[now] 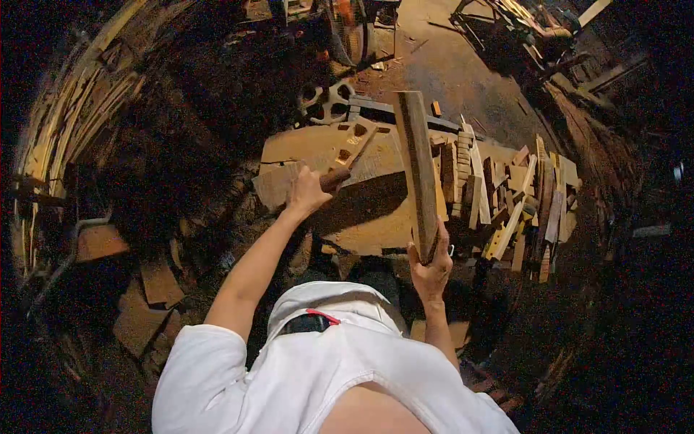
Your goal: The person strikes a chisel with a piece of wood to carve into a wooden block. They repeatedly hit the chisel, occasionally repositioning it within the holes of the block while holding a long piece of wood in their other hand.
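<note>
My right hand (431,267) is closed around the near end of a long, narrow wooden plank (416,170), which stands up from it at a slight tilt. My left hand (309,192) is closed at the near edge of a pale, flat wooden board (276,185). Right beside its fingers lies a short dark-brown wooden piece (335,178), with a thin strip (363,150) slanting away behind it. A dark shadow falls below the board onto the tan work surface (369,237).
Many wood offcuts (517,192) are piled and stacked on the right of the surface. Behind it stands a grey block with holes (327,103). Long wood strips (97,108) lean at the far left. A wheel (347,32) stands at the back, and flat pieces (148,318) lie low on the left.
</note>
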A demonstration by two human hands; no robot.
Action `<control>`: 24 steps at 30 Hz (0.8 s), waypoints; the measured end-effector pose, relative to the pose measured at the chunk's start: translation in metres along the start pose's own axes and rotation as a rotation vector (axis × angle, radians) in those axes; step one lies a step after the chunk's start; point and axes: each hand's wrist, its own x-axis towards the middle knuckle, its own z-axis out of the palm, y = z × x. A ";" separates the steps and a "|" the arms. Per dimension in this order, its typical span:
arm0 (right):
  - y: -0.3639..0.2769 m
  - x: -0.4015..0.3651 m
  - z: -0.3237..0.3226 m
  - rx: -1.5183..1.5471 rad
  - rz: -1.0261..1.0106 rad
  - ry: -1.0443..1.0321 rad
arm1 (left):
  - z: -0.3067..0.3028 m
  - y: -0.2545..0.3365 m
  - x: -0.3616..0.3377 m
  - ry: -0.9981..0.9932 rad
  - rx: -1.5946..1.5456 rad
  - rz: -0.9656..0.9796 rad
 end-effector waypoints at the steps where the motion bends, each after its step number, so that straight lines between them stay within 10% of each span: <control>1: -0.001 0.000 0.001 -0.003 0.012 -0.020 | 0.009 -0.001 0.002 0.033 -0.027 -0.009; 18: 0.005 -0.012 -0.009 0.021 0.070 0.024 | -0.044 0.026 -0.020 -0.047 -0.610 0.219; 24: 0.012 -0.014 -0.007 -0.027 0.032 0.066 | -0.050 -0.001 0.022 0.027 -0.365 0.250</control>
